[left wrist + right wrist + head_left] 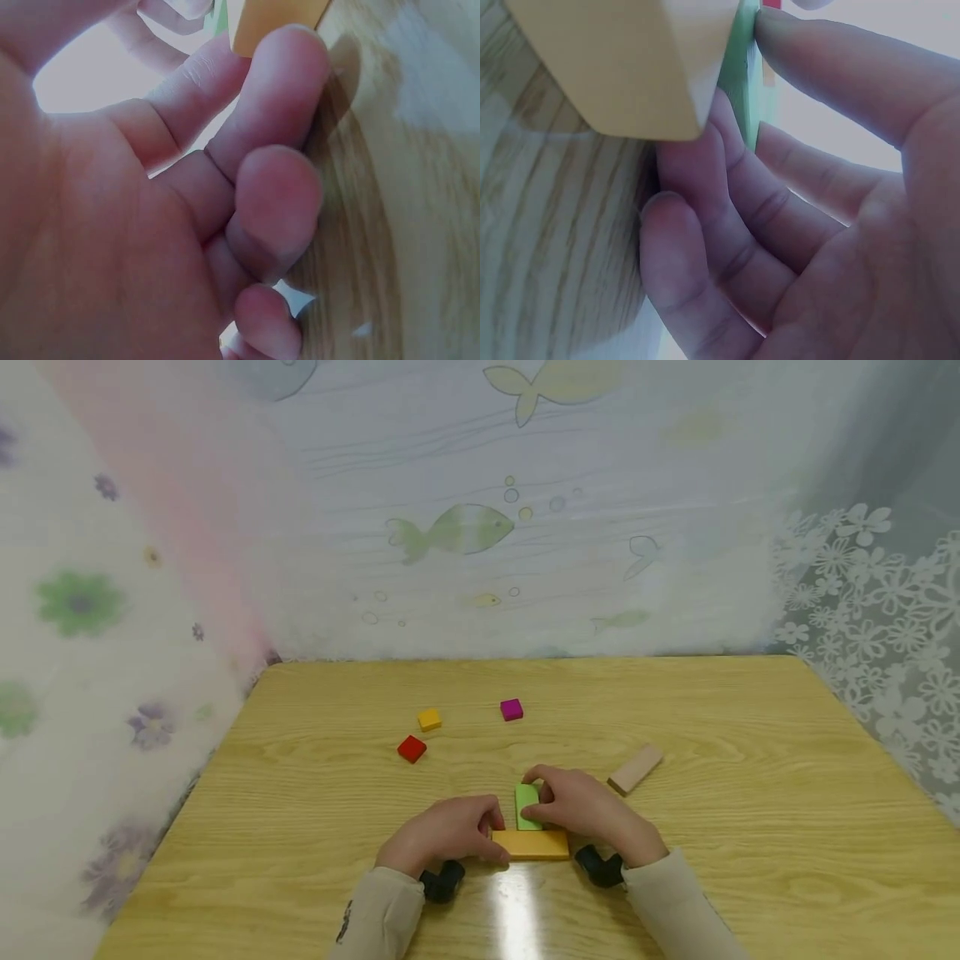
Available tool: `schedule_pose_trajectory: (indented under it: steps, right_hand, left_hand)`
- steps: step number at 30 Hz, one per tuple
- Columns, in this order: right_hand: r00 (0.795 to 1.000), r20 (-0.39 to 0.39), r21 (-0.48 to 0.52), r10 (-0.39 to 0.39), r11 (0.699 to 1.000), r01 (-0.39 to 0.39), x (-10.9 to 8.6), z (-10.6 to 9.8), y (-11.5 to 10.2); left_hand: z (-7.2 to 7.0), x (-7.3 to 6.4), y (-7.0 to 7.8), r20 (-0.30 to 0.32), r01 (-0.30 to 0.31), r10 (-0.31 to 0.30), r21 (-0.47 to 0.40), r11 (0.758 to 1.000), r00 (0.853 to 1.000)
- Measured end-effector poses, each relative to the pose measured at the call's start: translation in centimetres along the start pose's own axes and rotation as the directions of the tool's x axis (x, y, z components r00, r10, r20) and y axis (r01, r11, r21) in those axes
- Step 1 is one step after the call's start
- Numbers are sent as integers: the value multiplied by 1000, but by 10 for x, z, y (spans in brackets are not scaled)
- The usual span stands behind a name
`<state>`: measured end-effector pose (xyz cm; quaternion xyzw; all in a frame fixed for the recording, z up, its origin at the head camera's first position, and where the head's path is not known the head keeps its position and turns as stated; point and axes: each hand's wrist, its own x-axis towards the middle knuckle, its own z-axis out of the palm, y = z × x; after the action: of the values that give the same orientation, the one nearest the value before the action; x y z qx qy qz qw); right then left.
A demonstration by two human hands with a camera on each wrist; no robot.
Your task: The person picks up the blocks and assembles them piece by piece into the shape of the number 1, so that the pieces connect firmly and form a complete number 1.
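An orange block point(534, 845), a light green block point(527, 796), a red block point(412, 749), a yellow block point(430, 720), a purple block point(512, 710) and a pale tan block point(636, 769) are seen. The yellowish table point(300, 827) is marked by wood grain. The back cloth point(330, 568) is decorated with green and yellow fish, the left cloth point(142, 660) with purple and green flowers. The sleeves point(393, 902) are coloured beige.

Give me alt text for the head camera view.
A left hand holds one end of an orange block while the right hand holds a green block just beyond it. Elsewhere on the wooden table lie a red block, yellow block, purple block and plain wooden block.
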<state>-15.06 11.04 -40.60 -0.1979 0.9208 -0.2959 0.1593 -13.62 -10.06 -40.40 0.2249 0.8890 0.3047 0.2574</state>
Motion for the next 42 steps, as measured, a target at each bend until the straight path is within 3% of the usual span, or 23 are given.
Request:
schedule_pose_trajectory:
  steps: [31,42]
  right_hand:
    - [999,13,4,-38,999,38,0,-3,4]
    - [999,-37,-25,5,1000,-6,-2,-8,7]
  left_hand:
    - [0,-2,2,-2,16,-16,-40,999,1000]
    - [0,0,0,4,-6,7,-44,999,1000]
